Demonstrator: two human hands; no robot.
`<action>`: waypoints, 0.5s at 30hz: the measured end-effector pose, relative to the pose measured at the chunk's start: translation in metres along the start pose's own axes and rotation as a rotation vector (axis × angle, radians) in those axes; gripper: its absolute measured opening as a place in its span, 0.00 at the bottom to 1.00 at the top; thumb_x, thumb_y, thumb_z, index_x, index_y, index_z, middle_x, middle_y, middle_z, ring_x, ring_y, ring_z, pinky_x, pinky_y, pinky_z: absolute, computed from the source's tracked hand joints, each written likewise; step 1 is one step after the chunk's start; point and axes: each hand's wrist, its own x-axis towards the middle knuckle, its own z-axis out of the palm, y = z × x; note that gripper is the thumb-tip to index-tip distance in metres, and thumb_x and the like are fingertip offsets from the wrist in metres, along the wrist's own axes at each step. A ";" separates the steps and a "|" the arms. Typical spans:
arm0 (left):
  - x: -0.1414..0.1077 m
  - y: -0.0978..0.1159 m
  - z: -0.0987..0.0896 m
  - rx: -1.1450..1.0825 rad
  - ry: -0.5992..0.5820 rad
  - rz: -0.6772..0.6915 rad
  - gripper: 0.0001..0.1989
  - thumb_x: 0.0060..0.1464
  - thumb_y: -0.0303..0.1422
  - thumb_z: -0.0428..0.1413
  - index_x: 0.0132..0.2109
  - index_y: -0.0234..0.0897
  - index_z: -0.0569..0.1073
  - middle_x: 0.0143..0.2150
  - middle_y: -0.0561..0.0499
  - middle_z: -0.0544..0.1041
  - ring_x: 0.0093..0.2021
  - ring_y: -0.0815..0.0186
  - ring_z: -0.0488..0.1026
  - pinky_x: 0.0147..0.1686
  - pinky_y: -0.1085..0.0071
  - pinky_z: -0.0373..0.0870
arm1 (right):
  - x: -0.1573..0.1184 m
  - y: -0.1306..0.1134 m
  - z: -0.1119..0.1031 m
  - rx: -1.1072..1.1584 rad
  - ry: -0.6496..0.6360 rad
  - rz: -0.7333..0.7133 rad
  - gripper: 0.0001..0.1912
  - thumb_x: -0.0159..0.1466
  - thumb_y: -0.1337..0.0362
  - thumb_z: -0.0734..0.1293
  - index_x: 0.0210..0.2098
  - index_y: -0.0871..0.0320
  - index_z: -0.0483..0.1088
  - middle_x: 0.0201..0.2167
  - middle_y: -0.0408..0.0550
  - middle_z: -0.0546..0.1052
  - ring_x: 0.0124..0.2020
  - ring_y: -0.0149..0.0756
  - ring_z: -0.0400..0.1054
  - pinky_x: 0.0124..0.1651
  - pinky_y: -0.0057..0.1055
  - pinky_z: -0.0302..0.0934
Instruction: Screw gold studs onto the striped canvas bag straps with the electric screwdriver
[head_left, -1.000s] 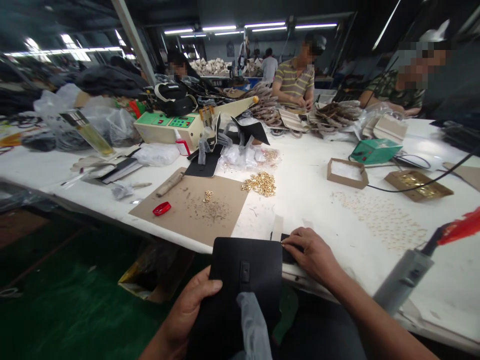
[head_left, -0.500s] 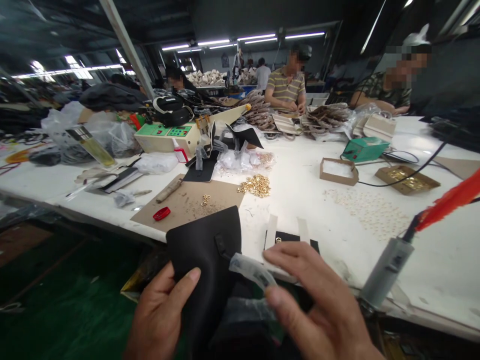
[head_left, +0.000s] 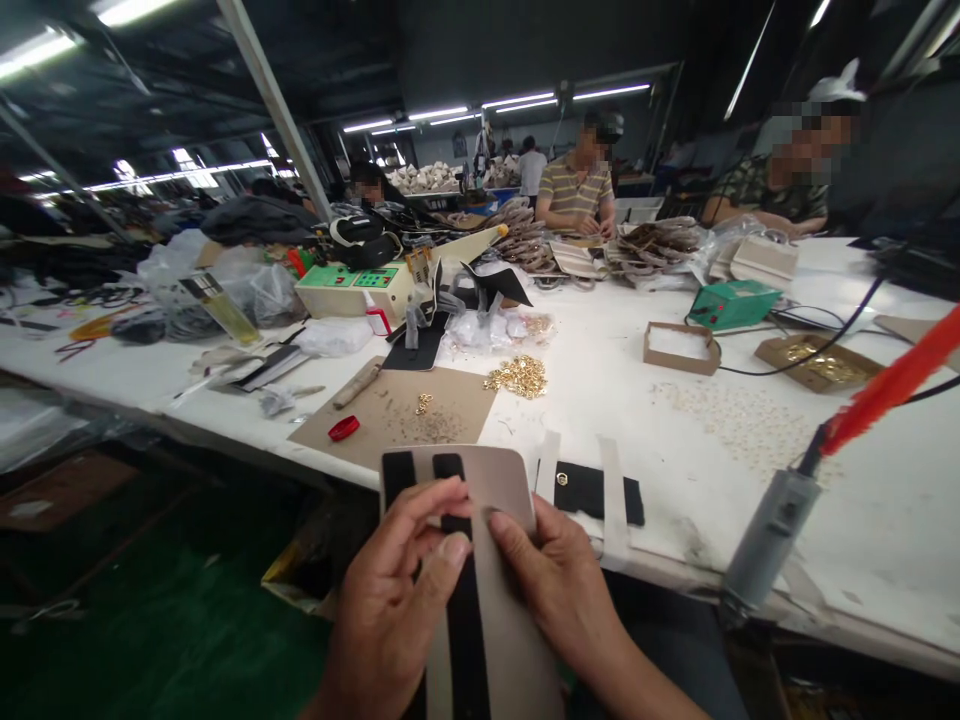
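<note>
So you've got a long white surface in front of you, in a dark, busy workshop with fluorescent tubes overhead and a green floor down to the left. Two people sit across from you, one in a striped shirt, the other in a camouflage one. Near the middle there's a pile of gold metal fittings, and just left of it a brown board with a red oval item on it. Over to the right sit a green box and two shallow cardboard trays, and close to the front edge lies a black piece with one gold fitting, pale strips across it.

Your right hand is gripping the right side of a beige panel, thumb flat on its face and fingers round the edge. The panel is right in front of you at the table edge, with black strips running down it. Your left hand is half curled over the panel's left part, thumb and index tips apart; can't tell if it's pinching anything. Both forearms come up from below, angling inward.
</note>
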 end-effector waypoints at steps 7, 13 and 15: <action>0.042 -0.035 0.018 -0.180 -0.081 -0.199 0.39 0.51 0.47 0.65 0.67 0.43 0.64 0.66 0.44 0.71 0.57 0.64 0.76 0.54 0.70 0.76 | -0.017 0.013 -0.055 0.175 0.208 0.378 0.35 0.61 0.43 0.74 0.59 0.59 0.71 0.43 0.55 0.83 0.33 0.45 0.78 0.36 0.38 0.72; 0.048 -0.057 0.066 -0.294 -0.533 -0.546 0.23 0.49 0.40 0.65 0.49 0.31 0.76 0.43 0.45 0.82 0.36 0.66 0.79 0.37 0.72 0.76 | -0.029 0.022 -0.081 -0.037 0.326 0.503 0.34 0.60 0.43 0.73 0.58 0.59 0.71 0.42 0.55 0.84 0.36 0.49 0.80 0.37 0.39 0.74; 0.051 -0.065 0.077 -0.220 -0.558 -0.545 0.19 0.49 0.37 0.64 0.47 0.32 0.76 0.41 0.46 0.83 0.36 0.66 0.79 0.36 0.73 0.75 | -0.025 0.024 -0.089 -0.261 0.341 0.511 0.31 0.60 0.43 0.72 0.51 0.60 0.76 0.41 0.54 0.84 0.38 0.49 0.80 0.38 0.37 0.73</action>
